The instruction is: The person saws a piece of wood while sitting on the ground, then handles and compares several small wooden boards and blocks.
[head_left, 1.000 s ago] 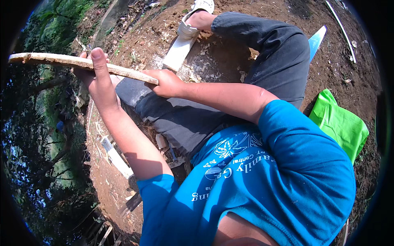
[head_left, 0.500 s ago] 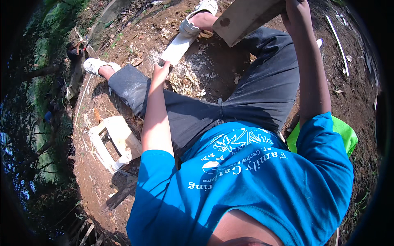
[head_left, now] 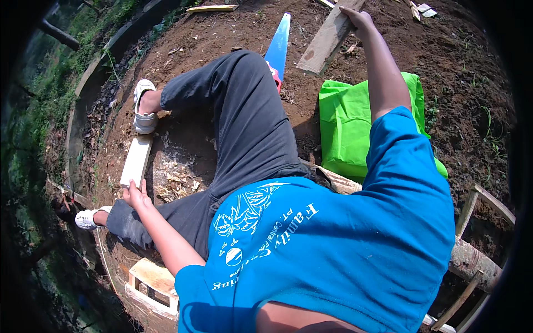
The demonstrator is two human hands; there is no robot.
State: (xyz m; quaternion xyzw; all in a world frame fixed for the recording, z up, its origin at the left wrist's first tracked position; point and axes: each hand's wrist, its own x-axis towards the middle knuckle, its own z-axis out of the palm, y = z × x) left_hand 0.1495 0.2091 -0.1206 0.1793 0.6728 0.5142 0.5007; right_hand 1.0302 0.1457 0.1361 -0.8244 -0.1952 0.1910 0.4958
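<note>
Low at the left, my left hand has its thumb and fingers at the near end of a pale wooden board. The board lies on the ground, its far end against my shoe. My right hand is stretched out to the far right, closed on the edge of a weathered grey-brown plank held at a slant. Left of that plank is a handsaw with a blue blade and a red handle, partly hidden behind my knee. A bright green bag lies under my right forearm.
Wood shavings are scattered between my legs. A small pale wooden frame sits beside my left elbow. Behind me at the right are a log and thin wooden slats. A long curb borders greenery at the left.
My view and body have turned to the right, bringing the saw and more of the green bag into sight. My right hand has carried the plank rightward; my left hand stays at the pale board.
</note>
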